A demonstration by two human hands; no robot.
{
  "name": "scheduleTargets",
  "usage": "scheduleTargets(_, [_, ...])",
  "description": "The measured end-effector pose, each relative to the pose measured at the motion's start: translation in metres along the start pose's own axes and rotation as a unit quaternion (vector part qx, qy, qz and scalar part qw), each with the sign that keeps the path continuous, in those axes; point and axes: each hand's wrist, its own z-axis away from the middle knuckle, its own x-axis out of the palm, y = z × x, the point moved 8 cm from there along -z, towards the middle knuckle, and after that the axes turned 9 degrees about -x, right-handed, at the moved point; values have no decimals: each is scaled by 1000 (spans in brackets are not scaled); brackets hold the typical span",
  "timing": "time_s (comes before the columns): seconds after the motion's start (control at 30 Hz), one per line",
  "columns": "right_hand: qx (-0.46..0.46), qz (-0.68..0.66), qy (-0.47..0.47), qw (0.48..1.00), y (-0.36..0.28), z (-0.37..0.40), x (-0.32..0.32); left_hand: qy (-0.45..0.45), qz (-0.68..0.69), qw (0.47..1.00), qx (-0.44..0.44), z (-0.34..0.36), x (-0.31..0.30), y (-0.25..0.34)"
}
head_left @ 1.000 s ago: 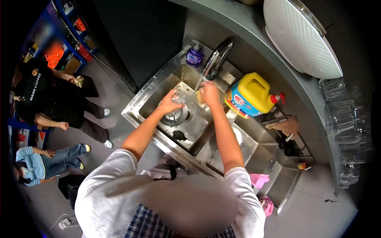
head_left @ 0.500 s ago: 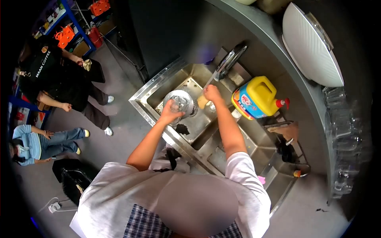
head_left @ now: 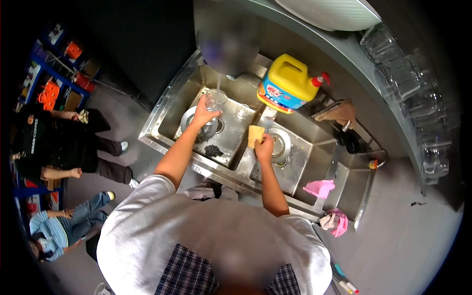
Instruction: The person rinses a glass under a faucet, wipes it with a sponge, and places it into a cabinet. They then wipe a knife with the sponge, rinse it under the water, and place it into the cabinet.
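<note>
My left hand [head_left: 201,116] is closed around a clear drinking glass [head_left: 217,100], held tilted over the left basin under a thin stream of water [head_left: 219,82]. Below that hand a round, shiny bowl-like dish [head_left: 187,118] lies in the basin, partly hidden by the hand. Another clear glass [head_left: 242,111] rests near the basin's right side. My right hand [head_left: 265,147] grips a yellow sponge [head_left: 255,134] over the divider between the basins. A dark scouring pad [head_left: 213,151] lies on the left basin's floor.
A yellow detergent jug [head_left: 287,83] with a red pump stands behind the sink [head_left: 169,140]. A round metal piece [head_left: 280,146] sits in the middle basin. Pink cloths [head_left: 319,188] lie to the right. Glasses [head_left: 408,83] line the shelf. Two people stand at left.
My right hand with the sponge has moved away from the tap to the basin divider. My left hand has brought the glass under the running water. The camera view has shifted.
</note>
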Motion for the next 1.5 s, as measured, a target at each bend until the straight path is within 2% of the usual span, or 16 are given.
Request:
scheduleTargets(0.07, [-51, 175, 43, 982, -33, 3, -20, -14, 21, 1000, -3, -10, 7, 8])
scheduleTargets(0.17, [-17, 155, -8, 988, -79, -19, -33, -20, 20, 999, 27, -28, 12, -1])
scheduleTargets(0.3, [-136, -173, -107, 970, -143, -62, 42, -45, 123, 991, -5, -29, 17, 7])
scheduleTargets(0.4, [-171, -304, -172, 921, -166, -74, 105, -39, 157, 986, -27, -31, 21, 6])
scheduleTargets(0.43, [-227, -314, -127, 913, -184, -79, 105, -44, 188, 981, -17, -29, 25, 14])
scheduleTargets(0.5, [-117, -433, -172, 877, -183, -85, 123, -44, 207, 977, -35, -25, 23, 29])
scheduleTargets(0.63, [-85, -353, -173, 915, -165, -74, 126, -110, 366, 895, -231, -53, 5, -6])
scheduleTargets(0.77, [-84, -335, -183, 921, -167, -76, 141, -100, 20, 990, -102, -77, -10, -3])
scheduleTargets(0.87, [-117, -262, -196, 938, -158, -67, 159, -92, -278, 936, -196, -90, -26, -31])
scheduleTargets(1.0, [-144, -332, -214, 907, -155, -65, 155, -176, -102, 910, -362, -64, -6, -49])
scheduleTargets(1.13, [-139, -396, -211, 883, -151, -72, 173, -183, -184, 885, -387, -76, -16, -47])
scheduleTargets(1.2, [-185, -326, -195, 906, -152, -67, 163, -195, -252, 900, -296, -93, -17, -65])
scheduleTargets(1.27, [-46, -418, -220, 880, -128, -68, 165, -207, -66, 913, -346, -83, -7, -67])
scheduleTargets(1.37, [246, -646, -197, 695, -102, -62, 168, -187, -30, 915, -356, -64, -6, -40])
scheduleTargets(1.43, [86, -585, -173, 787, -127, -73, 134, -187, 38, 920, -343, -66, -4, -46])
scheduleTargets(1.5, [307, -623, -168, 700, -107, -80, 159, -200, 74, 911, -352, -63, -2, -48])
